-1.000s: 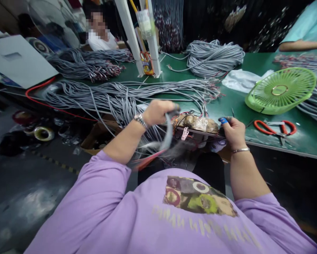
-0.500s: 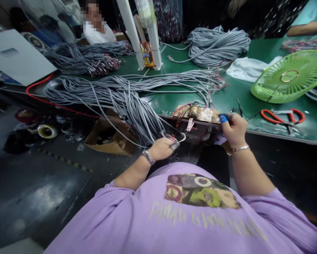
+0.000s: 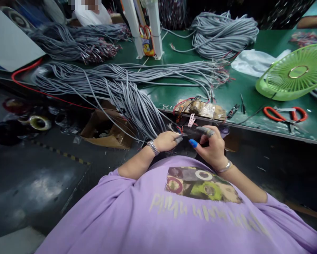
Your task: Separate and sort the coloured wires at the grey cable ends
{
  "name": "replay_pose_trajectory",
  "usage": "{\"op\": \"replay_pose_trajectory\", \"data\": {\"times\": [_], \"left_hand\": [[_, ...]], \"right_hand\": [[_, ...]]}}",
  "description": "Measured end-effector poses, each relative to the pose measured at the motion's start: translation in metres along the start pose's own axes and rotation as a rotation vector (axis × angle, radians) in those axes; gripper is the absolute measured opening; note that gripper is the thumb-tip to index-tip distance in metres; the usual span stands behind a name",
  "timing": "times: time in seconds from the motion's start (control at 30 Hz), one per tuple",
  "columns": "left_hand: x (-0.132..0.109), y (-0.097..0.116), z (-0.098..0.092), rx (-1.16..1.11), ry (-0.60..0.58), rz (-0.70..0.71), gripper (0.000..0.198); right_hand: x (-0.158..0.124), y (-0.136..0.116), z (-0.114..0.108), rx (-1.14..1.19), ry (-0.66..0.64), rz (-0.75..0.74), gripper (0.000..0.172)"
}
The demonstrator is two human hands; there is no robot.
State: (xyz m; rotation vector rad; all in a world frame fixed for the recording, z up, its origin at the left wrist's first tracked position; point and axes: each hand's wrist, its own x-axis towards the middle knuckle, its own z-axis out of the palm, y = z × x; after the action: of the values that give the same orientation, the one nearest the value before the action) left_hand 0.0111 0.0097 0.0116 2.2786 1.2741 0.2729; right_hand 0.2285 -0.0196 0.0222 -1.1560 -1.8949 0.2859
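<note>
Cables (image 3: 145,109) grey, bunched; wire ends (image 3: 180,130) red, blue, at left hand (image 3: 166,141).

Wearer's hands (image 3: 166,141) (image 3: 213,146): two seen
Pink clip (image 3: 191,120): one counted
Green fan (image 3: 298,72): one noted
Red-handled pliers (image 3: 291,123): one pair logged
Wristwatch (image 3: 153,147): one worn

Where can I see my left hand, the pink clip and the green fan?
Left hand (image 3: 165,141): head view, on the back of the hand.
Pink clip (image 3: 191,120): head view, on the middle of its body.
Green fan (image 3: 298,72): head view, on the hub of its round grille.
</note>
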Motion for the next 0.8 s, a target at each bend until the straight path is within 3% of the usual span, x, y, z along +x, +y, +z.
{"op": "replay_pose_trajectory", "data": {"times": [0.1,0.23,0.3,0.43,0.53,0.6,0.73,0.8], "left_hand": [[0.001,-0.001,0.002,-0.023,0.006,-0.004,0.024],[0.002,-0.004,0.003,-0.083,0.000,0.003,0.017],[0.001,-0.008,0.000,-0.240,-0.036,0.042,0.015],[-0.004,-0.016,-0.008,-0.739,-0.137,0.074,0.038],[-0.007,-0.018,-0.008,-0.965,-0.033,-0.018,0.045],[-0.008,-0.016,-0.005,-1.021,0.058,-0.066,0.047],[-0.010,-0.015,0.004,-0.958,0.128,-0.100,0.048],[-0.011,-0.017,0.008,-0.897,0.141,-0.095,0.047]], "right_hand": [[0.003,-0.003,0.001,0.080,-0.087,-0.030,0.045],[0.012,-0.003,0.015,0.171,-0.248,-0.079,0.019],[0.016,0.000,0.020,0.209,-0.256,-0.052,0.019],[0.016,0.005,0.025,0.325,-0.225,0.132,0.022],[0.012,0.007,0.028,0.506,-0.250,0.312,0.028],[0.008,0.012,0.029,0.580,-0.345,0.380,0.030],[0.005,0.024,0.017,0.413,-0.595,0.333,0.032],[0.003,0.025,0.004,0.190,-0.493,0.262,0.028]]}}
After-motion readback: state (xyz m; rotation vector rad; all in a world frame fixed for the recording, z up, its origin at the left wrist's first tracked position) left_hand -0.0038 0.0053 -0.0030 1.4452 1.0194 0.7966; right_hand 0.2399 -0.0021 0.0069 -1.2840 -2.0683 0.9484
